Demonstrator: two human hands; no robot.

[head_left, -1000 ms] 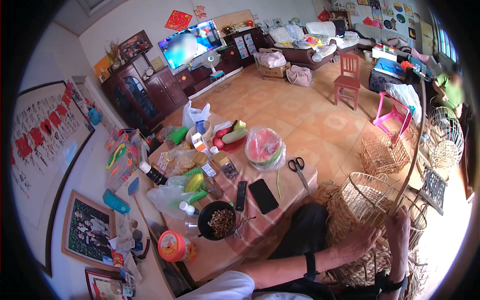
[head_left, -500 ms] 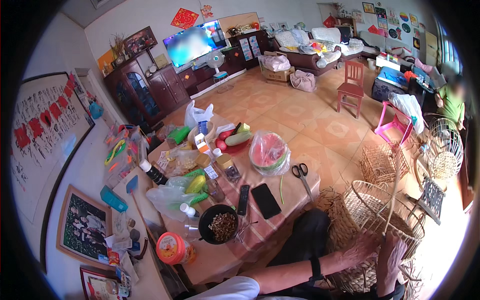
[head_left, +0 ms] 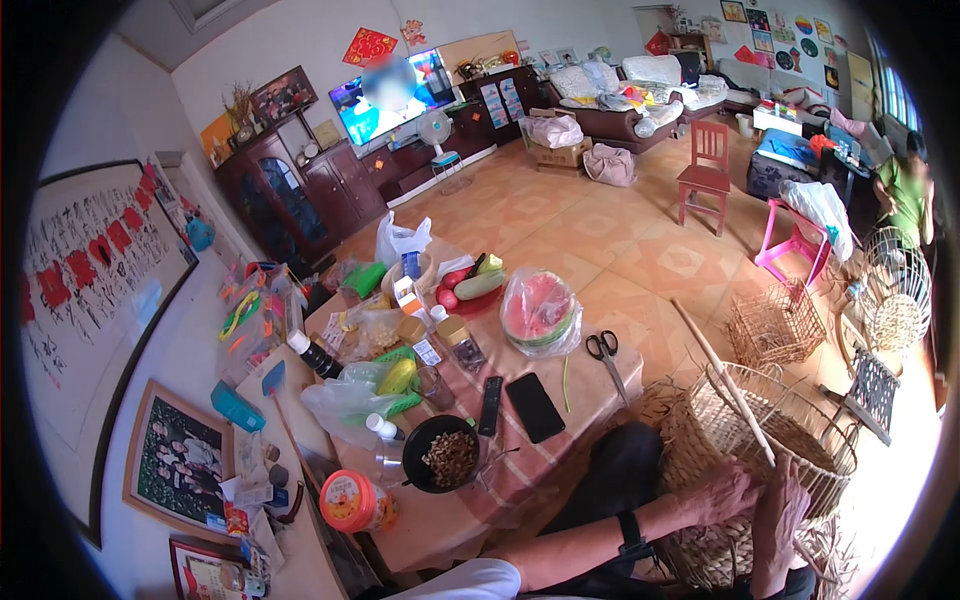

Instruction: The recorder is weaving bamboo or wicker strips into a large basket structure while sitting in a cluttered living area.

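Note:
A large straw-coloured woven basket stands by my knee, with bare hoops and stakes showing at its opening. My left hand presses its bent fingers together on the near side of the basket's weave. Right beside it, my right hand is closed around the lower end of a long pale weaving strand. From my fingers the strand slants up and to the left over the basket opening. My fingertips nearly touch, and what lies between them is partly hidden.
Left of my leg is a table bearing scissors, a phone, a bagged watermelon and a black bowl. Beyond the basket are a square wicker basket, a pink stool and a person in green.
The strand has swung from nearly upright to a leftward slant. Both hands stay close together at the basket, with the right turned slightly. The view has shifted a little.

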